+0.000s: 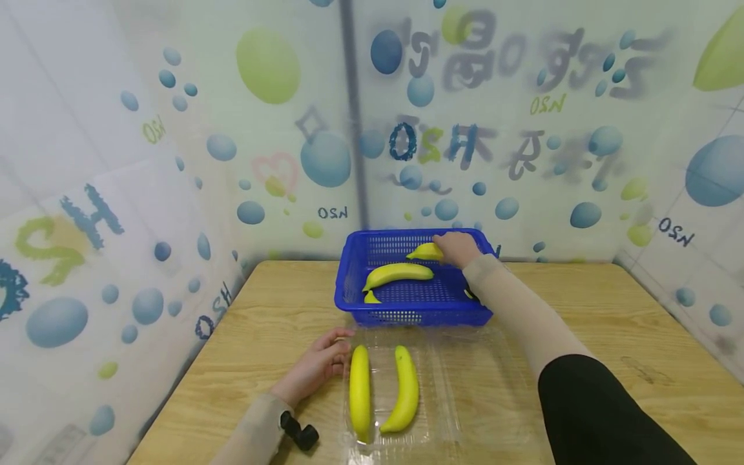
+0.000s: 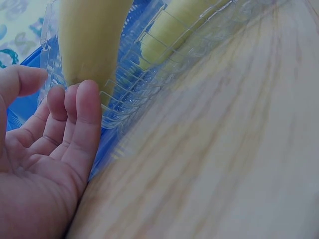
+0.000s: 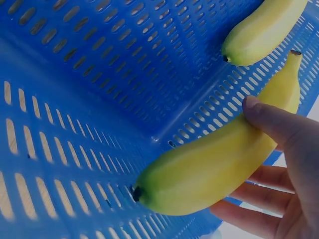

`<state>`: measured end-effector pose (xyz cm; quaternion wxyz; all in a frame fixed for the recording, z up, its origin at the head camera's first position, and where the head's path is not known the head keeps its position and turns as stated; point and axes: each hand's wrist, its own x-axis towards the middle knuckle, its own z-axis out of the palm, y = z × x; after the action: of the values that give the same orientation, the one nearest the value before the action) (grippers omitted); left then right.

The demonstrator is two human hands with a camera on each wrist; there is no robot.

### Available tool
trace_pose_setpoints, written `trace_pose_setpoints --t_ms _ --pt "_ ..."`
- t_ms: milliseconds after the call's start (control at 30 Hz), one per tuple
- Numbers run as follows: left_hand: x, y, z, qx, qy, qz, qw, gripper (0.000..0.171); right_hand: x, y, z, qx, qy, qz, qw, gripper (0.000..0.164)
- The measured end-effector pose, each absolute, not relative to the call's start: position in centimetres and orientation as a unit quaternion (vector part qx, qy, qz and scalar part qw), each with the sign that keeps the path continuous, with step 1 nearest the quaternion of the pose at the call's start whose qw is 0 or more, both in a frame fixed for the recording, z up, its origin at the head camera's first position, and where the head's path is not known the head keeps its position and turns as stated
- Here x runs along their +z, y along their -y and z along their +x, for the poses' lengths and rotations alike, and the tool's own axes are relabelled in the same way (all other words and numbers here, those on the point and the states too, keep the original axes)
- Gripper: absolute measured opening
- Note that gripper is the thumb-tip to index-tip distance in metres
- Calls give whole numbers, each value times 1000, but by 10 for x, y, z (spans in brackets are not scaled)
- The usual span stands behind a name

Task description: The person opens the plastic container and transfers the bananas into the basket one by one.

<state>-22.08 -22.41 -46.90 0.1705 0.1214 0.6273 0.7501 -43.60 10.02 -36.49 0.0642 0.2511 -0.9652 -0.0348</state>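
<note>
At the back of the blue plastic basket (image 1: 413, 316), my right hand (image 1: 456, 248) grips a yellow banana (image 3: 209, 169), thumb on one side and fingers on the other. The banana's greenish end points into a basket corner in the right wrist view. Another banana (image 1: 401, 273) lies across the basket, and the tip of a further one (image 1: 372, 297) shows by the front wall. In front stands a clear plastic clamshell box (image 1: 380, 387) holding two bananas, one left (image 1: 360, 394) and one right (image 1: 407, 391). My left hand (image 1: 316, 365), fingers relaxed, is at the box's left edge.
The box's clear lid (image 1: 488, 387) lies opened out to the right on the wooden table (image 1: 616, 310). Behind the table and at both sides are pale walls (image 1: 488, 129) with blue and green dots. A black strap device (image 1: 299, 431) sits on the left wrist.
</note>
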Motion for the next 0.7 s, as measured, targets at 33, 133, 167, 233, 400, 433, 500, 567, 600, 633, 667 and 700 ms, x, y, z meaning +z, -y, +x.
trace_pose_setpoints --t_ms 33,133,167,233,400,433,500,567,600,633,667,700 --pt "-469 224 -221 751 -627 120 171 40 -366 -101 -436 -32 966 249 61 37" --pt "-470 224 -221 752 -626 117 171 40 -367 -102 -436 -27 969 240 50 36" --pt "-470 224 -221 752 -626 117 172 39 -367 -102 -436 -26 970 236 46 36" --pt "-470 224 -221 752 -625 116 172 39 -368 -103 -436 -26 972 229 39 36" --pt "-469 224 -221 751 -627 115 172 39 -374 -105 -436 -26 977 211 15 35" --pt "-469 224 -221 750 -628 115 172 40 -375 -106 -437 -26 978 209 11 35" --pt "-469 224 -221 749 -629 114 172 40 -377 -107 -438 -25 978 208 5 36" --pt "-469 224 -221 748 -631 113 171 41 -379 -107 -439 -17 978 208 2 36" --pt "-468 224 -221 748 -631 113 171 41 -380 -107 -440 -14 978 209 2 37" --pt "-468 224 -221 749 -630 113 171 41 -380 -108 -441 -11 978 207 -2 37" --pt "-468 224 -221 750 -629 113 171 41 -380 -108 -441 -6 979 205 -7 37" --pt "-468 224 -220 750 -629 114 170 40 -380 -108 -441 -3 978 206 -12 36"
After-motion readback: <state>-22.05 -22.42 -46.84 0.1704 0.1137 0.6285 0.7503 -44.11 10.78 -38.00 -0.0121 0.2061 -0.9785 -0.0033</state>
